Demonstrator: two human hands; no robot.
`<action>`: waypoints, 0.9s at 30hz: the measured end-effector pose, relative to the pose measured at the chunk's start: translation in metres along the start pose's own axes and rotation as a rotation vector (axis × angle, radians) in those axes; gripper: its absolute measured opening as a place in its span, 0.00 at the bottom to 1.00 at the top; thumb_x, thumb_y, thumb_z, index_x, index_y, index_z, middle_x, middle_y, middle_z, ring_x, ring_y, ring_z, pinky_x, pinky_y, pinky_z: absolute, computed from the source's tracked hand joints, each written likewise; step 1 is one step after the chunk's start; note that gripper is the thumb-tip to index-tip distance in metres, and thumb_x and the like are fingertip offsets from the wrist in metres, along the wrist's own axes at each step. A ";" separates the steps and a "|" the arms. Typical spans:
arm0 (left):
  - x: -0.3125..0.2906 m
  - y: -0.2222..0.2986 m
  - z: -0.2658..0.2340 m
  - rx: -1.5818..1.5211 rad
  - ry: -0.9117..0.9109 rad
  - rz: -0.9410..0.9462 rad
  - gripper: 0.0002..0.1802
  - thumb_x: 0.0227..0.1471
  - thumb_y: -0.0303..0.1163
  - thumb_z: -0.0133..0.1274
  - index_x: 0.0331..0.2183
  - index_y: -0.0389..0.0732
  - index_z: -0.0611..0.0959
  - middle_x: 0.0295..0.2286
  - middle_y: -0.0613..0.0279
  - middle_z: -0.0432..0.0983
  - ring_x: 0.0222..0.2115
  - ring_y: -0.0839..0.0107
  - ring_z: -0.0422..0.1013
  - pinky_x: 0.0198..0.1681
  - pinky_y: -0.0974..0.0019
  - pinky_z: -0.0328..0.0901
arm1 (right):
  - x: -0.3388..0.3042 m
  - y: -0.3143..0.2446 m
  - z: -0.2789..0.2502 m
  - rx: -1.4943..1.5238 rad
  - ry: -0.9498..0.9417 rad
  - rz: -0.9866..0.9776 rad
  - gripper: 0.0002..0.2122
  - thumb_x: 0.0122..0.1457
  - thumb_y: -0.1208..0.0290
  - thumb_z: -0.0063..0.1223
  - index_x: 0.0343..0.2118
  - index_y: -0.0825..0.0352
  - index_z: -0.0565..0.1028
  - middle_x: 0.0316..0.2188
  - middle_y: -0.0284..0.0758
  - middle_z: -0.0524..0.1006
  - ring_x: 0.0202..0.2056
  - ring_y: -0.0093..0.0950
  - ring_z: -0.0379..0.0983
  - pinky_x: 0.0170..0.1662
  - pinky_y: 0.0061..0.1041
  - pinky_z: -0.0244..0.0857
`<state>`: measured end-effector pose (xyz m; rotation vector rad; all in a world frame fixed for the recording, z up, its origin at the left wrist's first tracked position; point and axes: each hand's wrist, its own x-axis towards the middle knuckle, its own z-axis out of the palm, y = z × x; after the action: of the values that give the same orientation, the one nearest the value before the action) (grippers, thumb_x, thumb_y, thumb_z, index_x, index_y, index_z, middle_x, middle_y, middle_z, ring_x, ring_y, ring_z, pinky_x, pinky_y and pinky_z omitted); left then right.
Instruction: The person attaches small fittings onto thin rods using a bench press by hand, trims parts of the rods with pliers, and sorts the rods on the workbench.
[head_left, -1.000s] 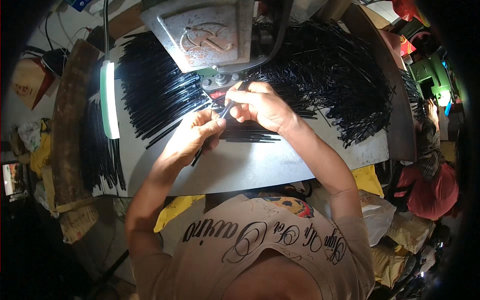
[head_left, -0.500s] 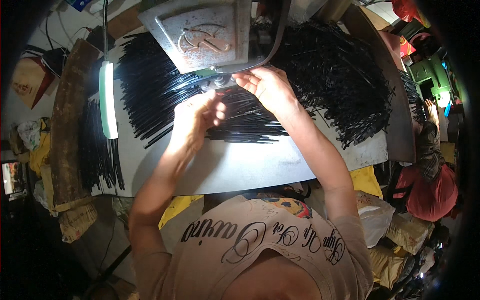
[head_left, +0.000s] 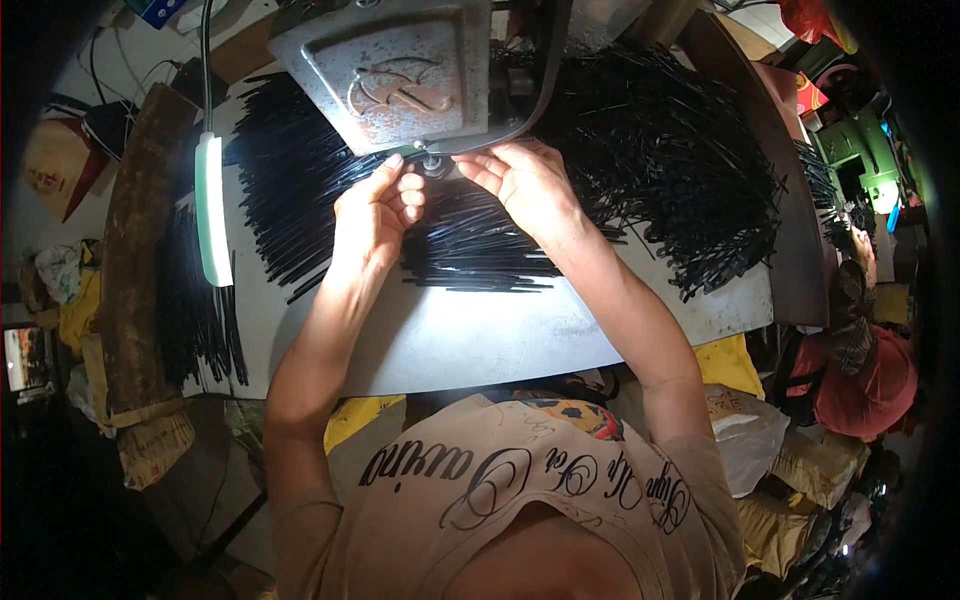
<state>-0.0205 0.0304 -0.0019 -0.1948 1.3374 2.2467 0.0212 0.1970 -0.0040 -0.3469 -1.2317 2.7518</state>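
Observation:
A grey metal machine head (head_left: 405, 85) with a raised umbrella emblem hangs over the table, and a small round metal tool (head_left: 434, 165) sticks out beneath it. Just left of that tool, my left hand (head_left: 382, 210) is closed, with thumb and forefinger pinched together and the other fingers curled. My right hand (head_left: 525, 185) pinches at the tool's right side, close under the machine's edge. What either pinch holds is too small to make out. Thin black rods (head_left: 480, 250), like umbrella ribs, lie in a layer under and behind both hands.
A larger heap of black rods (head_left: 690, 170) covers the table's right side. A lit lamp (head_left: 213, 210) hangs at the left, near a brown curved board (head_left: 145, 240). The pale tabletop (head_left: 480, 335) shows toward me. Another person's hand (head_left: 864, 255) is at a green machine (head_left: 850, 150), far right.
My left hand has risen toward the tool, and its fingers have come up beside it. My right hand has shifted slightly left and stays pinched. The machine head appears a little further left and lower.

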 end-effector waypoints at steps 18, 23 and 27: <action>-0.006 -0.009 0.003 -0.063 0.037 0.024 0.11 0.46 0.33 0.49 0.26 0.33 0.74 0.19 0.58 0.71 0.18 0.73 0.67 0.20 0.75 0.61 | -0.007 0.004 0.001 0.054 -0.010 -0.041 0.08 0.54 0.79 0.37 0.33 0.78 0.68 0.33 0.47 0.71 0.36 0.35 0.71 0.42 0.29 0.67; -0.006 -0.009 0.003 -0.085 0.030 0.028 0.11 0.47 0.32 0.49 0.26 0.33 0.74 0.19 0.59 0.71 0.18 0.73 0.66 0.20 0.75 0.61 | -0.007 0.003 0.002 0.040 0.009 -0.040 0.08 0.54 0.79 0.38 0.34 0.78 0.68 0.33 0.47 0.71 0.36 0.35 0.71 0.42 0.30 0.67; -0.005 -0.009 0.003 -0.087 0.050 0.019 0.10 0.47 0.32 0.49 0.26 0.33 0.74 0.19 0.58 0.71 0.18 0.73 0.67 0.20 0.75 0.61 | -0.007 0.004 0.002 0.032 0.002 -0.040 0.08 0.54 0.79 0.38 0.33 0.78 0.68 0.33 0.46 0.71 0.36 0.35 0.71 0.42 0.29 0.67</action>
<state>-0.0109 0.0347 -0.0054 -0.2712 1.2730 2.3318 0.0271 0.1914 -0.0044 -0.3188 -1.1796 2.7332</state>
